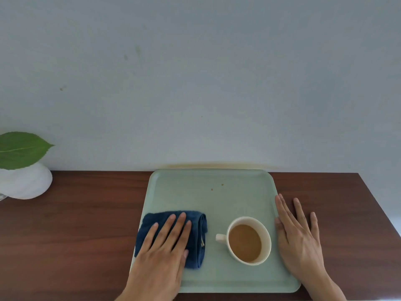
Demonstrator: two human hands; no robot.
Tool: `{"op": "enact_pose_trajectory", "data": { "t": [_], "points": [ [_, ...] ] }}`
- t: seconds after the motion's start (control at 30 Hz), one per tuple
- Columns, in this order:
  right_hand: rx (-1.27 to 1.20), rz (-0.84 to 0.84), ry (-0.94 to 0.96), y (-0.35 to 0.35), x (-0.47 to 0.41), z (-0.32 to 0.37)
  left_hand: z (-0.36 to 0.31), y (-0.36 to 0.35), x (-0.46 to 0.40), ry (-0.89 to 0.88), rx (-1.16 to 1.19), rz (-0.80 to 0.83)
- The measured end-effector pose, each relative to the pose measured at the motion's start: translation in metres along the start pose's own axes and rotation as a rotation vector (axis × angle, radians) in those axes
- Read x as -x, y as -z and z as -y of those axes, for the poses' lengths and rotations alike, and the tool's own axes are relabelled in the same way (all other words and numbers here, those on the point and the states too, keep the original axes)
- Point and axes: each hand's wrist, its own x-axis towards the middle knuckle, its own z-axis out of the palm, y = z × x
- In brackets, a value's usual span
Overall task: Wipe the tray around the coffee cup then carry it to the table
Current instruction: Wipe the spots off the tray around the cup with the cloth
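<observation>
We note the pale green tray lying flat on the dark wood bench, lower centre of the frame, its far edge close to the wall. The coffee cup stands upright in the lower right part of the tray, filled with light brown coffee, handle pointing toward frame left. Our left hand lies palm-down on a folded dark blue cloth in the lower left part of the tray; its fingers are extended and slightly spread, pressing flat rather than gripping. Our right hand rests flat along the tray's right rim, partly on the bench, fingers straight and somewhat spread, holding nothing; we judge it is steadying the tray. Cloth and cup are apart, with bare tray between them. Two small brown specks remain in the upper middle of the tray, so we judge the wiping is under way but not complete: the far half and the area beside the cup are still to cover. The carry has not begun; the tray sits fully on the bench. A white vase with a green leaf stands at the left edge of the frame, well apart from the tray.
</observation>
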Motion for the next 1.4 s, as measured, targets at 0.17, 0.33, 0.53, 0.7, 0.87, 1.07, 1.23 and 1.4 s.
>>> {"op": "enact_pose_trajectory", "data": {
  "t": [0.17,0.33,0.53,0.7,0.87,1.07,1.23,1.4],
  "points": [
    [0.002,0.013,0.003,0.001,0.0,0.0,0.02,0.007,-0.044,0.048,0.017,0.061],
    [0.003,0.018,0.005,0.001,-0.001,0.0,0.033,0.003,-0.082,0.083,0.009,0.04],
    [0.008,0.011,0.008,0.001,-0.001,0.0,0.017,0.002,-0.093,0.069,0.016,0.042],
    [0.015,0.018,0.014,0.001,-0.001,0.0,-0.005,0.008,-0.116,-0.052,0.009,0.091],
    [0.024,0.024,0.015,0.002,-0.001,0.0,-0.027,0.013,-0.146,-0.216,-0.002,0.096],
    [0.031,0.028,0.015,0.003,-0.001,0.001,-0.034,0.015,-0.172,-0.325,-0.009,0.068],
    [0.012,0.026,0.006,0.003,0.0,0.0,-0.001,0.014,-0.153,-0.288,-0.006,0.033],
    [0.01,0.031,0.007,0.003,-0.001,0.001,0.065,0.022,-0.113,-0.212,-0.045,0.004]
  ]
}}
